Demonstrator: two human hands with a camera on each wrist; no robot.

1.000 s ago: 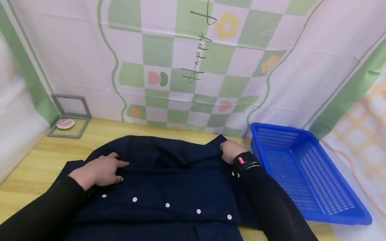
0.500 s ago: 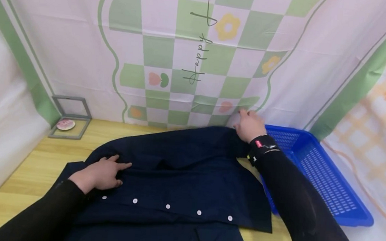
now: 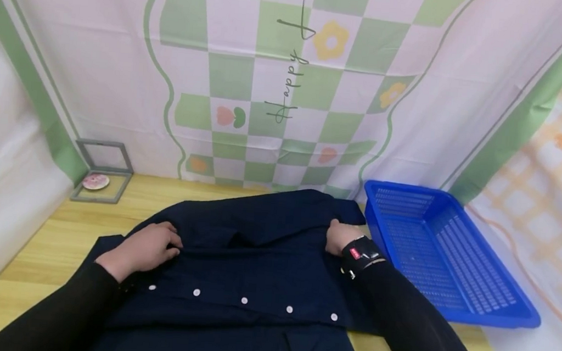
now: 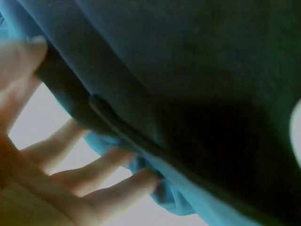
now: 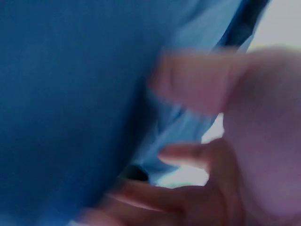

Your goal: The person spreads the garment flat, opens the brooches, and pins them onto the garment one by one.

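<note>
A dark navy garment (image 3: 263,273) with a row of white buttons is spread over the wooden table, its surface creased. On its left part rests the left hand (image 3: 143,248), fingers slightly bent; in the left wrist view the thumb and fingers of this hand (image 4: 80,174) are spread apart against the cloth (image 4: 141,70). At the garment's right side, just in front of a sleeve (image 3: 350,211), the right hand (image 3: 344,239) touches the fabric. Blurred in the right wrist view, that hand (image 5: 244,136) has thumb and fingers apart beside the cloth (image 5: 70,94).
A blue plastic basket (image 3: 381,227) stands to the right, close to the right forearm. At the back left of the table (image 3: 31,266) is a grey hinged frame (image 3: 124,185) with a small round pink-and-white piece (image 3: 95,182). Patterned curtains hang behind and at the sides.
The right hand has come back from near the curtain towards the front and left. The sleeve end now lies flat by the basket. The left hand's fingers have drawn in a little.
</note>
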